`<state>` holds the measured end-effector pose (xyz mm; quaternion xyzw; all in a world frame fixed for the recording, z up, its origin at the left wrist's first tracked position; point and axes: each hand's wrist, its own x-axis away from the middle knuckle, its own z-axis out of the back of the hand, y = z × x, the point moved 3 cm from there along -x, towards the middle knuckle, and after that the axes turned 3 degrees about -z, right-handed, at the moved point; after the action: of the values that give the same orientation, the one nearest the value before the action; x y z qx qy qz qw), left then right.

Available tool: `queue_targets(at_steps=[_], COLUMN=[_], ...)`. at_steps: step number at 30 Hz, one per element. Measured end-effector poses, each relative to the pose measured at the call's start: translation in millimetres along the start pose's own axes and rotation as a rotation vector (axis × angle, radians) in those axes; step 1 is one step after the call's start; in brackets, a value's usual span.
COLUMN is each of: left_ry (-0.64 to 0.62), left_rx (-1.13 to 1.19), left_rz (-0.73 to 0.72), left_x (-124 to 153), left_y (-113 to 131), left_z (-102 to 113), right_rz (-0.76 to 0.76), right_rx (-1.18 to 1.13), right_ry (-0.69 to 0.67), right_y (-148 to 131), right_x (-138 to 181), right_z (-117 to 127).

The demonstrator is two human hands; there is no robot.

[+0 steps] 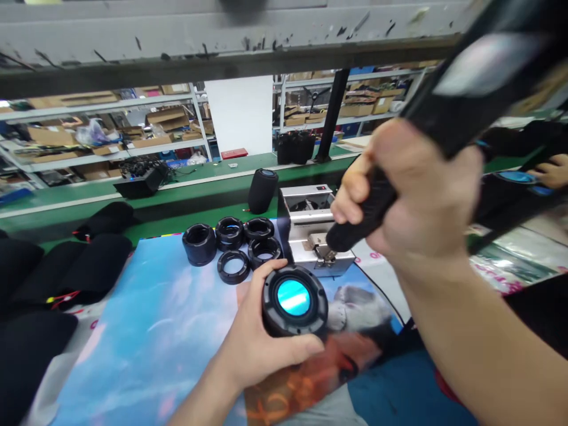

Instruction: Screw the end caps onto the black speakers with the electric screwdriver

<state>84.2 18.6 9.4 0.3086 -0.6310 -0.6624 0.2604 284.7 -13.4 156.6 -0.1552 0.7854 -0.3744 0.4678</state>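
Observation:
My left hand is wrapped round a black cylindrical speaker, with its round end facing up at me. A shiny blue disc sits in the middle of that end, inside a black ring with small holes. My right hand grips a black electric screwdriver, slanted down to the left and partly blurred. Its nose meets the front of a silver screw feeder; whether a screw is on the bit is too small to tell. Several black rings lie just left of the feeder.
A printed blue sheet covers the bench. Black fabric-covered cylinders with red wires lie at left, and one black cylinder stands behind the rings. A grey beam crosses overhead. Another person's hand shows at far right.

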Motion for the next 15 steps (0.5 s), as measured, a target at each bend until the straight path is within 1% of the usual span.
queue_targets(at_steps=[3, 6, 8, 10, 12, 14, 15], left_ry=[0.001, 0.010, 0.032, 0.031, 0.025, 0.038, 0.040], left_rx=[0.018, 0.026, 0.017, 0.014, 0.015, 0.003, -0.005], left_rz=[0.022, 0.000, -0.034, -0.051, -0.045, -0.027, -0.018], left_x=[1, 2, 1, 0, -1, -1, -1], left_y=[0, 2, 3, 3, 3, 2, 1], left_z=[-1, -2, -1, 0, 0, 1, 1], right_rz=[-0.028, -0.097, -0.144, -0.184, -0.233, -0.257, -0.238], right_rx=[-0.030, -0.008, -0.008, -0.019, -0.032, -0.054, -0.069], right_ry=[0.083, 0.093, 0.082, 0.061, 0.028, 0.011, 0.020], right_y=[30, 55, 64, 66, 62, 49, 38], right_x=[-4, 0, 2, 3, 2, 0, -2], right_z=[11, 17, 21, 24, 25, 22, 19])
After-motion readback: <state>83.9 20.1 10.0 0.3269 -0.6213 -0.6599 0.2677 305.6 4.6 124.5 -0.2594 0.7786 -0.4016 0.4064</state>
